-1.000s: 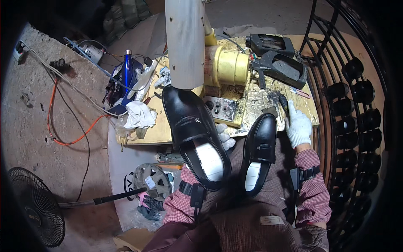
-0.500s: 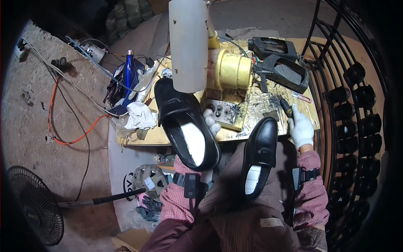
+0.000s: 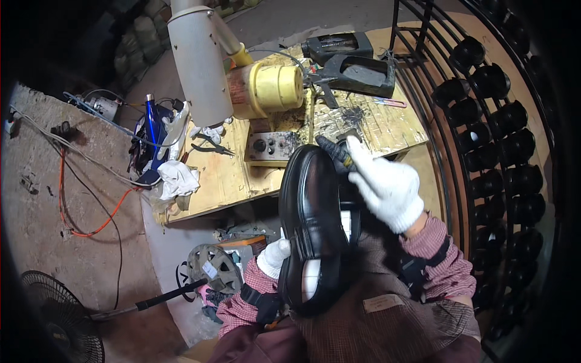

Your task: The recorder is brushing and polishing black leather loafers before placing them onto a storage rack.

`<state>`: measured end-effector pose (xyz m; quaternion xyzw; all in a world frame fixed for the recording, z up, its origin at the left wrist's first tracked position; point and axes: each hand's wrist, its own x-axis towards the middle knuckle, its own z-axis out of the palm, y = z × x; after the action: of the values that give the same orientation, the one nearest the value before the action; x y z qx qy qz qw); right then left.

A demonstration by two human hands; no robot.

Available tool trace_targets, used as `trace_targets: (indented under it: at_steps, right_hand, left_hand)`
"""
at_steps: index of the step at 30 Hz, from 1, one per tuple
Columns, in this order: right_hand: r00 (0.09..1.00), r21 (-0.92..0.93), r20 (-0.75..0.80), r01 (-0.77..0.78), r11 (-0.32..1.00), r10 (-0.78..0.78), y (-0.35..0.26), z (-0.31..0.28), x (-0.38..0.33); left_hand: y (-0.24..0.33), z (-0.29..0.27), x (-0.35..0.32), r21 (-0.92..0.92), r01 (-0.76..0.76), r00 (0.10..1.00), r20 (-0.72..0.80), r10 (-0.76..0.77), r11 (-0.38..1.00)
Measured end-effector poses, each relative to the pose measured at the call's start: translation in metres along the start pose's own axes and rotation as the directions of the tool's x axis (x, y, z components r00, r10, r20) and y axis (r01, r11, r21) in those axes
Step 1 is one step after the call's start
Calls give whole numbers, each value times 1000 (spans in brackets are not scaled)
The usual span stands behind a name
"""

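Note:
My left hand (image 3: 275,257), in a white glove, is closed on the near side of a black loafer (image 3: 305,218) held above my lap, toe pointing away. A white insole shows in its opening. My gloved right hand (image 3: 387,187) grips a short dark tool (image 3: 333,151) with a yellowish band, its dark end beside the loafer's toe. Whether the tool touches the leather I cannot tell. A second black shoe (image 3: 351,221) lies on my lap, mostly hidden behind the first.
The workbench (image 3: 212,196) bears a yellow machine (image 3: 266,88), a control box (image 3: 270,147), pliers (image 3: 212,146) and cut-open black containers (image 3: 357,74). A white lamp-like cylinder (image 3: 200,66) hangs over it. Black shoes fill the rack (image 3: 423,91) at right. A fan (image 3: 57,320) stands lower left.
My right hand has lifted the dark tool off the bench and brought it to the loafer's toe. My left hand has drawn the loafer right and nearer, over the other shoe. The view has shifted.

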<state>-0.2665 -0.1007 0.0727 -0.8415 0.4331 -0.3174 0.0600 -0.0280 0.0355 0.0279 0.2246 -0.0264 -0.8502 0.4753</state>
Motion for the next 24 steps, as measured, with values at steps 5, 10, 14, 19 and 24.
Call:
trace_targets:
  at_steps: [5, 10, 14, 19, 24]
  right_hand:
    - [941, -109, 98, 333, 937, -323, -15, -19, 1]
    - [959, -81, 49, 281, 956, -278, -17, -15, -2]
    - [995, -161, 85, 67, 985, -54, -19, -13, 0]
    - [936, -163, 54, 353, 921, -349, -29, -10, 7]
    - [953, -154, 205, 256, 954, -223, -28, -6, 20]
  left_hand:
    - [4, 9, 1, -9, -29, 999, -34, 28, 1000]
    - [-5, 3, 2, 4, -109, 993, -33, 109, 994]
    - [3, -11, 6, 44, -29, 999, -26, 30, 999]
    - [7, -12, 13, 88, -75, 992, 107, 65, 993]
    - [-11, -29, 17, 171, -178, 981, -47, 188, 969]
